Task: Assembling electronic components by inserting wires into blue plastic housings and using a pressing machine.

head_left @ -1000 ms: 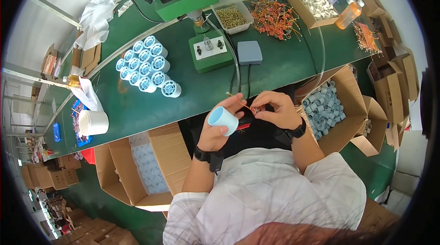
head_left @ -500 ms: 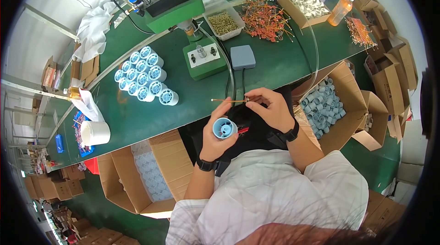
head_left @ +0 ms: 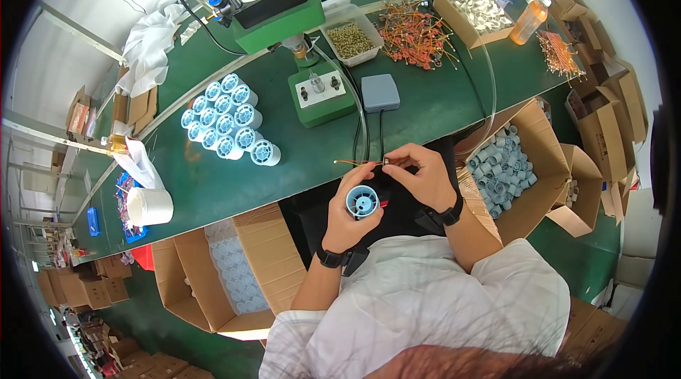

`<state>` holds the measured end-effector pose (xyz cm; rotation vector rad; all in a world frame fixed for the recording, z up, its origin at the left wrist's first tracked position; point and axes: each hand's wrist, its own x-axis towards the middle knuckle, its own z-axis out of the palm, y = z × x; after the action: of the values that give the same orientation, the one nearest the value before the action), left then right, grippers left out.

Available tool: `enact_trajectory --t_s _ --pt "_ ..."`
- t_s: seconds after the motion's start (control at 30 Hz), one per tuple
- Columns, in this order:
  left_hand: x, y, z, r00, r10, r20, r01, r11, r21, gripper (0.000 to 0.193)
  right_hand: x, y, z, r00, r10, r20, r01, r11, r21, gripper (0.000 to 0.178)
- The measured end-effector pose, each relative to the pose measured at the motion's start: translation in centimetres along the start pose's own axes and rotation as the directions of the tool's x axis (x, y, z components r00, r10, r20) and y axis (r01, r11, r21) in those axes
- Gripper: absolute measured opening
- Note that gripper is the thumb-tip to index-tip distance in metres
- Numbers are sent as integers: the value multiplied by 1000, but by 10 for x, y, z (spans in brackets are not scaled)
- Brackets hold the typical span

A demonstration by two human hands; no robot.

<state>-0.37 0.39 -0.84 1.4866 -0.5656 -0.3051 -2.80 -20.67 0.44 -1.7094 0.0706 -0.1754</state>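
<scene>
My left hand (head_left: 343,221) is closed around a light-blue round plastic housing (head_left: 362,202), whose open end with a spoked hub faces up. Something red shows just right of the housing, mostly hidden. Above it, my right hand (head_left: 425,175) pinches one end of a thin orange wire lead (head_left: 347,162). The lead stretches leftward past my left fingertips, which lie close to it; whether they touch it I cannot tell. A small part at the pinched end is largely covered by my fingers.
Beyond my hands stand a green press (head_left: 319,99) and a grey box (head_left: 380,92) with a cable. Several blue housings (head_left: 265,153) stand at left. Brass parts (head_left: 349,41) and a wire pile (head_left: 418,33) lie farther back. Open cartons (head_left: 266,244) flank me; the right one holds grey-blue parts (head_left: 502,170).
My left hand has moved right with the housing, nearer my right hand. The housing's opening has turned more upward. My right hand still pinches the wire lead. The whole view has shifted slightly.
</scene>
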Motion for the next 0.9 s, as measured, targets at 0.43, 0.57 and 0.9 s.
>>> enact_trajectory --t_s 0.43,0.57,0.9 --pt "-7 -2 -18 975 -2 -223 19 997 75 75 -5 -1 -1 999 -50 -21 49 997 -59 20" --pt "-12 -9 -20 965 28 -261 28 977 210 67 -4 -7 -6 989 -149 -10 149 988 -45 21" --pt "-6 -11 -27 951 247 -185 -109 831 545 69 -19 -47 -15 975 -153 158 175 975 -134 19"
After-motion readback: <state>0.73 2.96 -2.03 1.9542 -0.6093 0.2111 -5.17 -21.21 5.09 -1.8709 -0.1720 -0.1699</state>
